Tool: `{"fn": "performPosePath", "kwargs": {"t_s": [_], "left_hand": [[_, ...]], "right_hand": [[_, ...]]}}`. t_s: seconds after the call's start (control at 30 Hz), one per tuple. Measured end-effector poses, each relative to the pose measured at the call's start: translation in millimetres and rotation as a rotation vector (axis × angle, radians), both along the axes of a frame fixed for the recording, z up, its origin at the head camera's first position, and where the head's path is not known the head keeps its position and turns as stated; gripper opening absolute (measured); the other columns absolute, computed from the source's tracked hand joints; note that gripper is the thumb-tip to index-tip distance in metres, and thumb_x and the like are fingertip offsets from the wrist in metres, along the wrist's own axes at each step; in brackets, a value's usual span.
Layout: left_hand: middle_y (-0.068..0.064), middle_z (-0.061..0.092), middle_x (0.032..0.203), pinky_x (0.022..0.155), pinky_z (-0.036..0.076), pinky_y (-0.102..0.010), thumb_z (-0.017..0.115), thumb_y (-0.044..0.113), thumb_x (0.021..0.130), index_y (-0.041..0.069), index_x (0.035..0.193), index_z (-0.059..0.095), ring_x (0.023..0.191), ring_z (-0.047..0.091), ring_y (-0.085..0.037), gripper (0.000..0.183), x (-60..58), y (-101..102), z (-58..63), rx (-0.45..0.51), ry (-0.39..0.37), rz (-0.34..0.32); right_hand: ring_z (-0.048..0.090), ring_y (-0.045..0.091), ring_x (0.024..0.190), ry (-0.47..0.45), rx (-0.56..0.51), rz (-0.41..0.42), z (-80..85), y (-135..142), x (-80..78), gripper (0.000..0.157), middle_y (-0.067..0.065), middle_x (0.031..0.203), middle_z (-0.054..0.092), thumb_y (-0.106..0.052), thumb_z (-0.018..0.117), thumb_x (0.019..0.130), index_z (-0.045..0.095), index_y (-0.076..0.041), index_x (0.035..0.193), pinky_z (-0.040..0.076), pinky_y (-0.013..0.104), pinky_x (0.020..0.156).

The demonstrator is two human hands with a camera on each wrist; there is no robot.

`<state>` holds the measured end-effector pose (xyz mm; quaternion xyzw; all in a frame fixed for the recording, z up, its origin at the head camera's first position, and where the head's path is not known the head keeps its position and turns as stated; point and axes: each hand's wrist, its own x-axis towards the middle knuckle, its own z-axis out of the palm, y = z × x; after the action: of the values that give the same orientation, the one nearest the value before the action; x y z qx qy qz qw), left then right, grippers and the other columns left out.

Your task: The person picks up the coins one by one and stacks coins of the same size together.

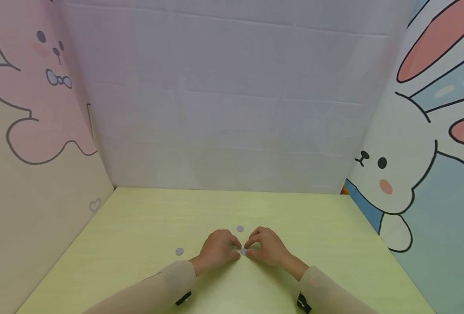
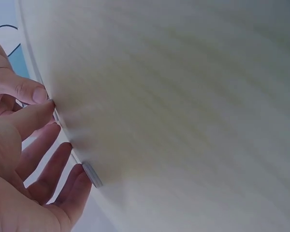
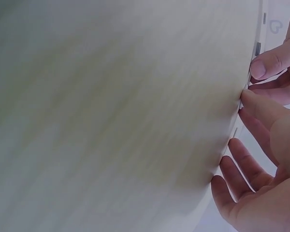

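Observation:
Both hands meet near the front middle of the pale yellow table [image 1: 295,235], around a small grey coin-like disc [image 1: 243,251]. My left hand [image 1: 219,247] pinches it from the left with thumb and forefinger. From the right, the thumb and forefinger of my right hand [image 1: 269,247] close on the same disc, its thumb overlapping the edge. Just beyond the hands lies a second grey disc [image 1: 240,228]. In the left wrist view, a short layered grey stack [image 2: 92,174] stands by the left fingertips. The pinched disc is mostly hidden in both wrist views.
Left of the left hand lies another grey disc [image 1: 179,251]. A white cloth backdrop [image 1: 232,109] hangs behind the table. Side panels stand at both edges, with a pink bear [image 1: 39,96] on the left and a white rabbit [image 1: 404,144] on the right.

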<state>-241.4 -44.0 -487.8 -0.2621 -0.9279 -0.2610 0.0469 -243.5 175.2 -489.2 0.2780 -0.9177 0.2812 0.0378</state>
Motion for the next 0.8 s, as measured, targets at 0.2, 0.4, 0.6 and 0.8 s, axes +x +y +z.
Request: {"fn": "performPosePath", "kwargs": {"t_s": [0.2, 0.4, 0.6, 0.8], "left_hand": [[0.007, 0.070, 0.085, 0.076, 0.051, -0.030, 0.093, 0.020, 0.081, 0.017, 0.091, 0.086, 0.081, 0.059, -0.009, 0.013, -0.3, 3.2, -0.3, -0.006, -0.006, 0.012], [0.007, 0.068, 0.082, 0.071, 0.049, -0.028, 0.094, 0.019, 0.080, 0.018, 0.087, 0.086, 0.077, 0.057, -0.007, 0.010, 1.6, 6.3, 3.5, 0.000, -0.010, 0.037], [0.007, 0.067, 0.081, 0.068, 0.047, -0.027, 0.093, 0.019, 0.081, 0.019, 0.084, 0.085, 0.074, 0.055, -0.006, 0.009, 4.1, 7.1, 5.1, 0.021, -0.016, 0.059], [0.007, 0.070, 0.083, 0.070, 0.050, -0.028, 0.094, 0.020, 0.082, 0.020, 0.082, 0.085, 0.077, 0.060, -0.007, 0.009, 3.3, 8.0, 4.1, 0.022, 0.017, 0.057]], "right_hand": [[0.065, 0.025, 0.102, 0.009, -0.004, -0.002, -0.4, 0.2, -0.5, 0.007, 0.002, 0.107, 0.071, -0.018, 0.087, 0.089, 0.086, -0.015, 0.095, 0.054, 0.051, 0.092], [0.065, 0.025, 0.102, 0.013, -0.010, -0.007, -1.0, -0.2, -0.8, 0.007, 0.001, 0.107, 0.070, -0.018, 0.088, 0.089, 0.086, -0.016, 0.095, 0.054, 0.050, 0.092], [0.065, 0.025, 0.103, 0.014, -0.019, 0.005, -0.8, -0.6, -0.7, 0.007, 0.002, 0.107, 0.071, -0.018, 0.088, 0.089, 0.086, -0.016, 0.095, 0.053, 0.050, 0.094], [0.065, 0.025, 0.103, 0.016, -0.014, 0.008, -0.4, 0.1, -1.5, 0.006, 0.002, 0.108, 0.071, -0.018, 0.087, 0.089, 0.086, -0.017, 0.095, 0.053, 0.051, 0.094]]}}
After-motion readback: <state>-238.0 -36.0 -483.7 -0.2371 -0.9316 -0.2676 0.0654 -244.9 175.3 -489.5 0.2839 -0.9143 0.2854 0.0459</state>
